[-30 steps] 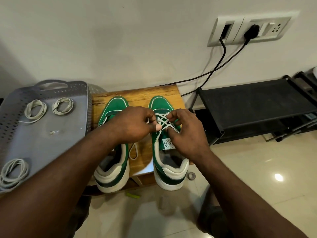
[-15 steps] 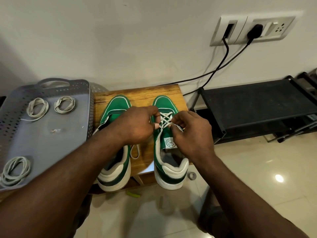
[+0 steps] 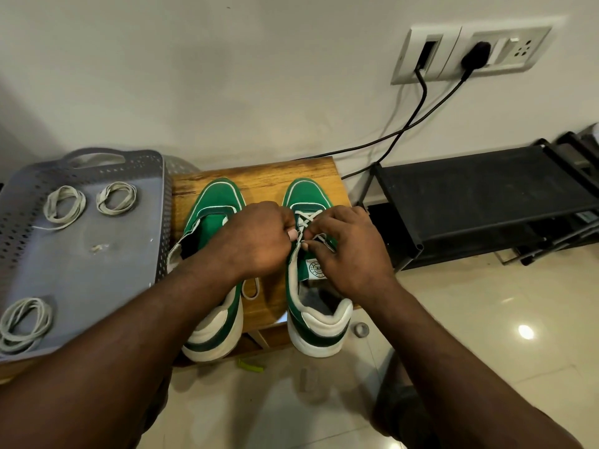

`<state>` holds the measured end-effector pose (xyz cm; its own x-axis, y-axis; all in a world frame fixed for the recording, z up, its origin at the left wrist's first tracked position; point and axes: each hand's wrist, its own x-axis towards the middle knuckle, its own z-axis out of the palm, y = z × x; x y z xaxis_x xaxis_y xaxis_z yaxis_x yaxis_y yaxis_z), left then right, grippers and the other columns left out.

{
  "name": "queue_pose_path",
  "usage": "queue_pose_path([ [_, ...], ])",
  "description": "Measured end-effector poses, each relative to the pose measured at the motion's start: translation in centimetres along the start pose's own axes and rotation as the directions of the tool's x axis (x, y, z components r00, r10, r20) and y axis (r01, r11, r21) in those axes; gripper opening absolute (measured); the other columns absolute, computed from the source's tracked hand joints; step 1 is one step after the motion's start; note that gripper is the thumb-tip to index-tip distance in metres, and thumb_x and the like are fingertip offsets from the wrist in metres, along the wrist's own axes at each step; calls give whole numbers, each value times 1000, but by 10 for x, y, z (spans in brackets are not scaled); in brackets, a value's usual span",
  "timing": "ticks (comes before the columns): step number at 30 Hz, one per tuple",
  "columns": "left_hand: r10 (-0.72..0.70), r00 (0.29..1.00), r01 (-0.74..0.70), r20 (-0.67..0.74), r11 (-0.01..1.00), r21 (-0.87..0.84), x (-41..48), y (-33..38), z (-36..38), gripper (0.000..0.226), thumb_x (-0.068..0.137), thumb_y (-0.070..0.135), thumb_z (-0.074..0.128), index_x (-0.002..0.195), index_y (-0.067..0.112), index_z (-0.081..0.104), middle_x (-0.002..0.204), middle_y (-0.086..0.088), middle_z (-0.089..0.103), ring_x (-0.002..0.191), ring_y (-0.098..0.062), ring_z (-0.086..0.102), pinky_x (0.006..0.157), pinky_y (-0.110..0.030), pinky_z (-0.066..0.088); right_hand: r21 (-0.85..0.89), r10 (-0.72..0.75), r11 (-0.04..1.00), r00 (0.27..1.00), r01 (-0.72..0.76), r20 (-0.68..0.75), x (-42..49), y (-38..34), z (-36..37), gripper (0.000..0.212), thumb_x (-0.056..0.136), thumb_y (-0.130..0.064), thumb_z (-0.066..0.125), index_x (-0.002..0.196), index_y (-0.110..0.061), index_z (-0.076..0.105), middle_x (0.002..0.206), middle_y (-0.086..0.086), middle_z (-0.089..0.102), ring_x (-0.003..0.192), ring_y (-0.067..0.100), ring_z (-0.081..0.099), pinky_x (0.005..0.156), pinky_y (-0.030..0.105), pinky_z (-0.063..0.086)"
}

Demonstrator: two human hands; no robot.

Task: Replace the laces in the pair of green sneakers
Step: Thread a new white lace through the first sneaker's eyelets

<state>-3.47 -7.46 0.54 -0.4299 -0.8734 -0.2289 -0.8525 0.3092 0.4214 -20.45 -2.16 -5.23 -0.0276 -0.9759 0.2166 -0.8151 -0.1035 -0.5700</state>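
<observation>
Two green sneakers sit side by side on a small wooden stool [image 3: 269, 176], toes to the wall; the right sneaker [image 3: 319, 319] has a white lace [image 3: 306, 218] crossed through its top holes, and the left sneaker [image 3: 214, 202] has none that I can see across its front. Both hands meet over the right sneaker; the left hand [image 3: 256, 241] is curled and pinches the lace, and the right hand [image 3: 346, 251] pinches it too - thumb and finger tight, just beside the left thumb. A loop of lace [image 3: 251, 288] lies on the stool between the sneakers. Left of the stool is a grey tray [image 3: 81, 270] with three coiled laces - two at the back [image 3: 64, 202] [image 3: 116, 197], one at the front [image 3: 24, 322]. A black shoe rack [image 3: 479, 196] stands on the right.
</observation>
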Motion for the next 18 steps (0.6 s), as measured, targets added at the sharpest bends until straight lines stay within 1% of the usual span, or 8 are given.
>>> queue_pose_path([
  [4, -123, 982, 165, 146, 932, -324, 1, 0, -7, 19, 101, 12, 63, 83, 15, 69, 89, -8, 71, 79, -20, 63, 76, -37, 51, -30, -26, 999, 999, 27, 24, -1, 1, -2, 18, 95, -34, 74, 111, -26, 77, 117, -6, 66, 115, 17, 49, 88, 39, 51],
  [8, -293, 935, 351, 197, 701, -621, -4, 5, -7, 21, 99, 2, 58, 85, -2, 72, 92, -23, 73, 89, -40, 72, 95, -53, 57, -33, -55, 998, 998, 56, 31, -1, 0, -4, 21, 94, -36, 74, 112, -27, 74, 118, -7, 66, 117, 18, 52, 86, 40, 53],
  [9, -312, 931, 360, 192, 684, -634, -4, 8, -5, 23, 100, 2, 54, 86, -2, 71, 92, -24, 72, 91, -40, 71, 97, -55, 55, -35, -52, 998, 998, 53, 32, -1, -1, -4, 23, 93, -36, 75, 114, -27, 73, 119, -8, 66, 117, 17, 53, 88, 40, 53],
  [10, -309, 936, 349, 169, 743, -572, -2, 8, -1, 22, 102, 3, 51, 93, -2, 71, 96, -24, 71, 96, -40, 70, 97, -54, 55, -35, -42, 998, 999, 43, 28, -1, -2, -4, 25, 92, -35, 75, 116, -28, 71, 119, -8, 67, 117, 17, 54, 89, 39, 52],
  [12, -327, 936, 352, 129, 868, -351, -2, 16, 3, 23, 105, 10, 48, 115, 1, 67, 102, -18, 65, 101, -36, 66, 88, -43, 54, -47, -28, 998, 1000, 28, 6, -1, -6, -4, 20, 92, -33, 76, 111, -30, 70, 116, -8, 69, 114, 16, 56, 88, 39, 53],
  [14, -323, 939, 341, 120, 923, -179, -3, 19, 0, 24, 106, 14, 48, 121, 6, 65, 96, -10, 60, 92, -28, 63, 81, -36, 52, -77, -32, 997, 999, 31, -10, -1, -8, -4, 13, 93, -33, 74, 105, -30, 70, 111, -8, 70, 111, 17, 58, 84, 40, 55],
  [16, -343, 922, 382, 179, 879, -285, 0, 14, 0, 19, 105, 12, 52, 114, 6, 67, 96, -10, 67, 87, -26, 70, 84, -37, 59, -94, -28, 995, 1000, 26, -15, -2, -9, -5, 10, 94, -34, 73, 104, -31, 71, 112, -8, 70, 112, 17, 58, 82, 40, 56],
  [18, -384, 879, 477, 284, 696, -536, 2, 11, -2, 20, 103, 9, 49, 93, 5, 65, 84, -12, 69, 72, -26, 70, 74, -35, 61, -94, -9, 996, 1000, 7, -20, -3, -9, -5, 12, 94, -34, 74, 106, -30, 71, 115, -8, 69, 114, 16, 57, 84, 39, 55],
])
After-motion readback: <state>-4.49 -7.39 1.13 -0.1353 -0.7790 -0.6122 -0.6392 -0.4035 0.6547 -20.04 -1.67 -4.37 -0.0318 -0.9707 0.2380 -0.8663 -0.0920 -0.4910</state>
